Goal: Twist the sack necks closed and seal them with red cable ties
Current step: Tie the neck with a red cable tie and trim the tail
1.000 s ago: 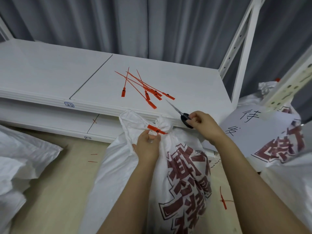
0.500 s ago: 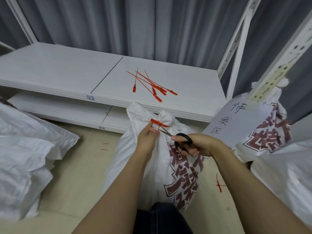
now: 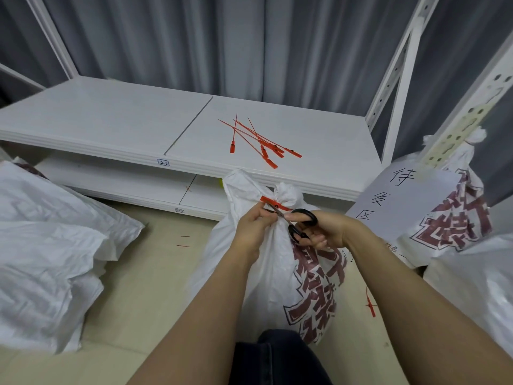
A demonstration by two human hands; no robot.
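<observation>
Right hand [image 3: 326, 232] grips scissors [image 3: 306, 215]; left hand [image 3: 254, 229] pinches red cable tie [image 3: 273, 202].

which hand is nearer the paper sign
Right. The right hand, holding scissors, is just left of the sign; the left hand is farther left, at the sack neck.

A single wide-angle view from the person's head looks forward and down along both forearms. The left hand [image 3: 254, 230] and right hand [image 3: 329, 232] sit near, at centre, against a sack [image 3: 268, 276]; the shelf [image 3: 111, 120] and curtain [image 3: 222, 45] lie further ahead, the floor [image 3: 155, 273] below, edges bent by the lens.
</observation>
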